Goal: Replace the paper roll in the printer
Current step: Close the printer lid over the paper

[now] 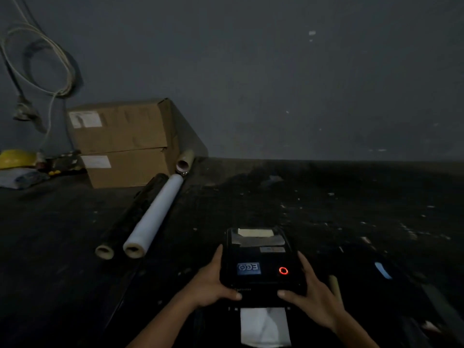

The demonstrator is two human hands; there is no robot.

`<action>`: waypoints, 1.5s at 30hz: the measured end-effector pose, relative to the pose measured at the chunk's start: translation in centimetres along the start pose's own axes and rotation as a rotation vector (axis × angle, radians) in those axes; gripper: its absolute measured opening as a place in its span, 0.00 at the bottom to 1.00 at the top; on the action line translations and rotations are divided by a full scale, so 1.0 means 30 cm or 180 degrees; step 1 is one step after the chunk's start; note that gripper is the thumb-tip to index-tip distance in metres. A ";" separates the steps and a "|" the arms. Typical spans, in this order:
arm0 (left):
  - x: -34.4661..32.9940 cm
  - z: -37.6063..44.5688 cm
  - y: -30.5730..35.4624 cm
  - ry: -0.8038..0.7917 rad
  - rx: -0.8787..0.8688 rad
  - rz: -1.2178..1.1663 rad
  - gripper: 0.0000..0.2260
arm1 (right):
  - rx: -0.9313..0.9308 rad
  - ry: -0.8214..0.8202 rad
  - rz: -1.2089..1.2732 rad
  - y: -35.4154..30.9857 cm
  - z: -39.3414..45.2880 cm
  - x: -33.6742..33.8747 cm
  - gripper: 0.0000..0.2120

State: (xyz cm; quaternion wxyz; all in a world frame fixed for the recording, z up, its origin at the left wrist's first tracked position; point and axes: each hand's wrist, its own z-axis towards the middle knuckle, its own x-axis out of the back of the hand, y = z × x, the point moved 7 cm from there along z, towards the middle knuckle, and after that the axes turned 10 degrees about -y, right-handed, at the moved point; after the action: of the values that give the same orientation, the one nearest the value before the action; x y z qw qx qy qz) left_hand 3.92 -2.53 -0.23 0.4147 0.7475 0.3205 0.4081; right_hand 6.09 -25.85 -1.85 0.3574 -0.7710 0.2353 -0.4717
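Here we are working on a wide dark tabletop [75, 285] with open room to the right; two stacked brown cardboard boxes [120, 141] and long white and black rolls [154, 217] are lying well off left; the small black boxy printer [261, 262] is sitting near the front edge, white paper strip [263, 325] trailing toward us; our left hand [208, 285] and right hand [313, 295] are clamping its sides, probably steadying it before opening.

Your left hand [209, 285]: fingers stretched forward, thumb curled inward across front, palm turned in. Your right hand [312, 295]: mirrored pose, fingers extended, thumb hooked inward. Both forearms bare, rising from bottom edge, converging. Hands level, well apart, palms facing each other.
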 end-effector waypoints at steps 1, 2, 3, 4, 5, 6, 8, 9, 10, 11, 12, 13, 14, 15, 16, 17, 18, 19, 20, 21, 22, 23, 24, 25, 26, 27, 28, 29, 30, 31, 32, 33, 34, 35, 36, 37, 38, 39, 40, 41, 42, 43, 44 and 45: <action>-0.022 -0.004 -0.013 0.0001 -0.0035 0.0038 0.55 | -0.0018 -0.0069 -0.0121 0.008 -0.009 -0.016 0.57; -0.037 -0.004 -0.020 0.0036 -0.0094 0.0039 0.54 | -0.0054 -0.0088 -0.0219 0.013 -0.014 -0.026 0.57; -0.043 -0.007 -0.019 0.0101 -0.0151 0.0025 0.53 | -0.0096 -0.0068 -0.0302 0.016 -0.018 -0.031 0.56; -0.043 -0.006 -0.013 0.0201 -0.0187 -0.0019 0.52 | -0.0124 -0.0042 -0.0364 0.014 -0.019 -0.032 0.56; -0.039 -0.002 -0.006 0.0314 -0.0191 -0.0088 0.53 | -0.0141 -0.0024 -0.0393 0.007 -0.019 -0.030 0.55; -0.037 0.003 -0.006 0.0429 -0.0166 -0.0148 0.53 | -0.0154 -0.0005 -0.0423 -0.002 -0.018 -0.026 0.54; -0.039 0.004 -0.008 0.0603 -0.0162 -0.0093 0.53 | -0.0190 0.0038 -0.0492 -0.021 -0.011 -0.018 0.53; -0.045 0.000 -0.011 0.0653 -0.0199 -0.0011 0.53 | -0.0198 0.0050 -0.0533 -0.029 -0.007 -0.018 0.53; -0.051 -0.004 -0.015 0.0691 -0.0235 0.0034 0.53 | -0.0186 0.0061 -0.0577 -0.036 -0.007 -0.019 0.53; -0.057 -0.008 -0.024 0.0716 -0.0248 0.0024 0.53 | -0.0151 0.0070 -0.0588 -0.041 -0.009 -0.022 0.53; -0.063 -0.010 -0.035 0.0741 -0.0242 -0.0007 0.54 | -0.0078 0.0089 -0.0542 -0.042 -0.014 -0.026 0.53; -0.068 -0.012 -0.046 0.0761 -0.0233 -0.0026 0.54 | 0.0020 0.0112 -0.0441 -0.039 -0.020 -0.033 0.53; -0.074 -0.011 -0.057 0.0780 -0.0228 -0.0030 0.54 | 0.0101 0.0137 -0.0310 -0.031 -0.027 -0.044 0.53; -0.081 -0.011 -0.069 0.0796 -0.0235 -0.0042 0.53 | 0.0132 0.0166 -0.0177 -0.017 -0.033 -0.057 0.53; -0.090 -0.011 -0.078 0.0817 -0.0246 -0.0072 0.53 | 0.0120 0.0211 -0.0056 -0.003 -0.036 -0.070 0.53; -0.098 -0.010 -0.087 0.0840 -0.0253 -0.0117 0.52 | 0.0099 0.0269 0.0056 0.011 -0.039 -0.081 0.53; -0.104 -0.010 -0.096 0.0863 -0.0255 -0.0159 0.51 | 0.0089 0.0330 0.0151 0.020 -0.040 -0.088 0.53; -0.108 -0.008 -0.102 0.0885 -0.0264 -0.0190 0.50 | 0.0083 0.0365 0.0220 0.024 -0.039 -0.092 0.52; -0.109 -0.008 -0.106 0.0905 -0.0282 -0.0215 0.50 | 0.0075 0.0367 0.0260 0.026 -0.038 -0.097 0.52; -0.110 -0.007 -0.109 0.0917 -0.0301 -0.0234 0.50 | 0.0061 0.0358 0.0288 0.028 -0.038 -0.100 0.52; -0.110 -0.006 -0.110 0.0917 -0.0310 -0.0252 0.50 | 0.0046 0.0357 0.0315 0.029 -0.036 -0.101 0.52; -0.111 -0.005 -0.110 0.0912 -0.0307 -0.0275 0.50 | 0.0023 0.0359 0.0347 0.032 -0.036 -0.101 0.52; -0.113 -0.005 -0.112 0.0912 -0.0296 -0.0303 0.50 | -0.0001 0.0357 0.0379 0.034 -0.035 -0.102 0.52; -0.115 -0.006 -0.115 0.0919 -0.0288 -0.0327 0.50 | -0.0014 0.0349 0.0406 0.036 -0.036 -0.103 0.53; -0.116 -0.005 -0.118 0.0929 -0.0282 -0.0341 0.50 | -0.0010 0.0342 0.0423 0.036 -0.036 -0.104 0.53; -0.117 -0.004 -0.120 0.0930 -0.0272 -0.0346 0.50 | 0.0001 0.0339 0.0438 0.037 -0.037 -0.104 0.53; -0.117 -0.003 -0.122 0.0924 -0.0256 -0.0346 0.50 | 0.0002 0.0341 0.0447 0.038 -0.038 -0.105 0.53; -0.117 -0.002 -0.124 0.0916 -0.0246 -0.0342 0.50 | -0.0008 0.0346 0.0452 0.039 -0.039 -0.105 0.53; -0.118 -0.001 -0.124 0.0911 -0.0249 -0.0333 0.49 | -0.0023 0.0344 0.0451 0.040 -0.039 -0.106 0.53; -0.118 -0.001 -0.124 0.0910 -0.0261 -0.0318 0.49 | -0.0036 0.0337 0.0451 0.041 -0.039 -0.108 0.53; -0.117 -0.002 -0.122 0.0912 -0.0273 -0.0299 0.48 | -0.0047 0.0329 0.0444 0.041 -0.037 -0.109 0.53; -0.117 -0.002 -0.121 0.0911 -0.0276 -0.0281 0.47 | -0.0063 0.0323 0.0436 0.042 -0.036 -0.109 0.53; -0.117 -0.002 -0.120 0.0904 -0.0279 -0.0269 0.46 | -0.0077 0.0320 0.0435 0.041 -0.037 -0.109 0.53; -0.117 -0.002 -0.119 0.0896 -0.0291 -0.0262 0.46 | -0.0075 0.0313 0.0445 0.041 -0.038 -0.109 0.53; -0.117 -0.002 -0.119 0.0892 -0.0306 -0.0251 0.46 | -0.0054 0.0307 0.0456 0.039 -0.039 -0.109 0.53; -0.116 -0.001 -0.118 0.0891 -0.0312 -0.0238 0.46 | -0.0034 0.0300 0.0465 0.037 -0.041 -0.107 0.53; -0.115 0.000 -0.118 0.0887 -0.0315 -0.0232 0.46 | -0.0031 0.0293 0.0466 0.036 -0.041 -0.107 0.53; -0.115 0.001 -0.118 0.0880 -0.0322 -0.0238 0.46 | -0.0043 0.0289 0.0463 0.036 -0.042 -0.105 0.53; -0.115 0.002 -0.119 0.0868 -0.0327 -0.0249 0.45 | -0.0060 0.0284 0.0463 0.037 -0.042 -0.104 0.53; -0.116 0.003 -0.120 0.0860 -0.0319 -0.0254 0.45 | -0.0076 0.0279 0.0471 0.039 -0.041 -0.105 0.53; -0.116 0.002 -0.120 0.0862 -0.0310 -0.0246 0.44 | -0.0084 0.0279 0.0475 0.040 -0.040 -0.105 0.52; -0.115 0.000 -0.118 0.0873 -0.0308 -0.0228 0.43 | -0.0084 0.0284 0.0472 0.039 -0.041 -0.106 0.52; -0.113 -0.002 -0.116 0.0886 -0.0313 -0.0215 0.42 | -0.0082 0.0292 0.0469 0.038 -0.041 -0.107 0.52; -0.112 -0.003 -0.114 0.0898 -0.0321 -0.0210 0.41 | -0.0080 0.0296 0.0476 0.038 -0.043 -0.107 0.52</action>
State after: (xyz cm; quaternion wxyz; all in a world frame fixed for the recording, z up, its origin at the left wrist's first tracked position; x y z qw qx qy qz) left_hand 1.79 -3.70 -4.37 0.4157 0.6501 0.3790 0.5108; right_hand 3.49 -24.76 -4.14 0.3706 -0.7329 0.3145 -0.4761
